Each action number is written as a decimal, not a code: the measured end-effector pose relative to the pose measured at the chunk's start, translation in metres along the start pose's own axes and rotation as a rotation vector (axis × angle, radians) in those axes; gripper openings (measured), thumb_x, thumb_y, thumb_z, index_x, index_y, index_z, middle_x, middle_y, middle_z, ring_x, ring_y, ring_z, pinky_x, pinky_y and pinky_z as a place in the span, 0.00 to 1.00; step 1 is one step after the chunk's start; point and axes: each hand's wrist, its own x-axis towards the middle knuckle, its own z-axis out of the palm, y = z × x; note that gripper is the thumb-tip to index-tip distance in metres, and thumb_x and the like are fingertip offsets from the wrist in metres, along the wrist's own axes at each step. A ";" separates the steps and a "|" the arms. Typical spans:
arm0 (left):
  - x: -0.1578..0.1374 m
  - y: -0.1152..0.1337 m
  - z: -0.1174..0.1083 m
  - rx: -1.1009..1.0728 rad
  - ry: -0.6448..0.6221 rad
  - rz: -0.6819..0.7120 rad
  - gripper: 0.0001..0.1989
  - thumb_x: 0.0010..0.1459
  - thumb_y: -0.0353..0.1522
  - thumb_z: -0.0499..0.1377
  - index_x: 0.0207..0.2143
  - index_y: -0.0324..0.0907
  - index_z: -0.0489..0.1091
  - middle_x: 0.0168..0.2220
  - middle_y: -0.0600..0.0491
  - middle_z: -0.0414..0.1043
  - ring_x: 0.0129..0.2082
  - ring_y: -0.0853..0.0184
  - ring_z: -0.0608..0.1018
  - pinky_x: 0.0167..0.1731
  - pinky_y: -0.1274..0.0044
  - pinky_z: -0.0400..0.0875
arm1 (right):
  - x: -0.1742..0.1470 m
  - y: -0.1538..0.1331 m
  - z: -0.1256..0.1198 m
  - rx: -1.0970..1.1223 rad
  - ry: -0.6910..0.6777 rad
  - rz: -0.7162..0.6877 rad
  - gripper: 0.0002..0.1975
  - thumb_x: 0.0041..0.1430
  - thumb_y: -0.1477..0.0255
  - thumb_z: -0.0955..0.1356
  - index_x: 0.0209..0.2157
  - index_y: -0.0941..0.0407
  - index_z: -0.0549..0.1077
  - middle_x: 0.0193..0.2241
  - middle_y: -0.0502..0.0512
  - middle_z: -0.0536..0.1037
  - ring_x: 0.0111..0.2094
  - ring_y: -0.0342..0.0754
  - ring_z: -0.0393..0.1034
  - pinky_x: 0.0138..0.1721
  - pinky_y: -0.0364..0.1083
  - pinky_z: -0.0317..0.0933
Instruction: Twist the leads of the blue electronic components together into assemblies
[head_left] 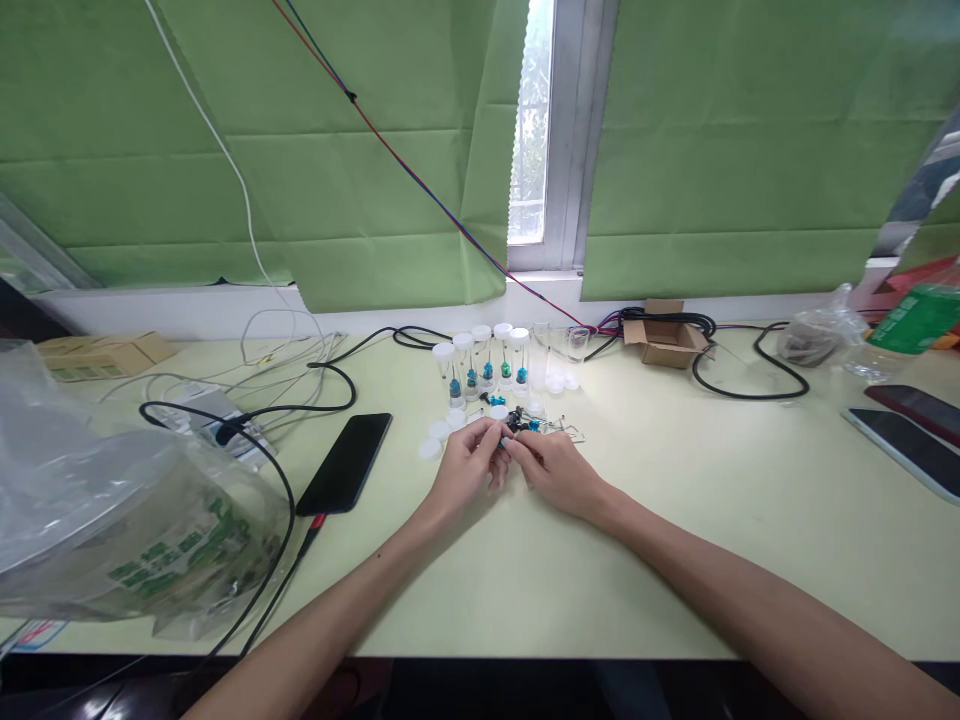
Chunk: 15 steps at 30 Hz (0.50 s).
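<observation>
My left hand (476,455) and my right hand (555,468) meet over the table, fingertips pinched together around a small blue part (503,442), mostly hidden by the fingers. Just beyond them lies a cluster of small black and blue parts (517,420), with thin metal pieces (566,430) to its right. Behind these stands a group of clear tubes with white caps (487,365), several with a blue or green piece inside. Loose white caps (437,431) lie flat to the left of the cluster, and more white caps (562,382) are at the right.
A black phone (345,463) with a cable lies left of my hands, beside a large plastic bag (150,520). An open cardboard box (666,343) and black cables (750,395) are at the back right. Two more phones (911,450) lie at the far right.
</observation>
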 end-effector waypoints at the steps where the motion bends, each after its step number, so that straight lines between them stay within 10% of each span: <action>1: 0.000 0.000 0.000 0.002 -0.001 -0.001 0.16 0.61 0.45 0.56 0.32 0.41 0.69 0.18 0.58 0.64 0.15 0.72 0.67 0.16 0.79 0.61 | 0.000 0.000 0.000 -0.007 0.001 -0.002 0.19 0.69 0.67 0.59 0.22 0.54 0.60 0.16 0.45 0.62 0.19 0.41 0.56 0.24 0.43 0.52; 15: 0.002 -0.006 -0.003 0.047 -0.027 0.006 0.16 0.64 0.44 0.53 0.32 0.41 0.68 0.18 0.58 0.63 0.15 0.72 0.67 0.17 0.79 0.62 | 0.002 -0.001 -0.002 -0.010 -0.035 -0.008 0.18 0.69 0.68 0.59 0.23 0.54 0.60 0.18 0.46 0.64 0.20 0.42 0.58 0.26 0.43 0.53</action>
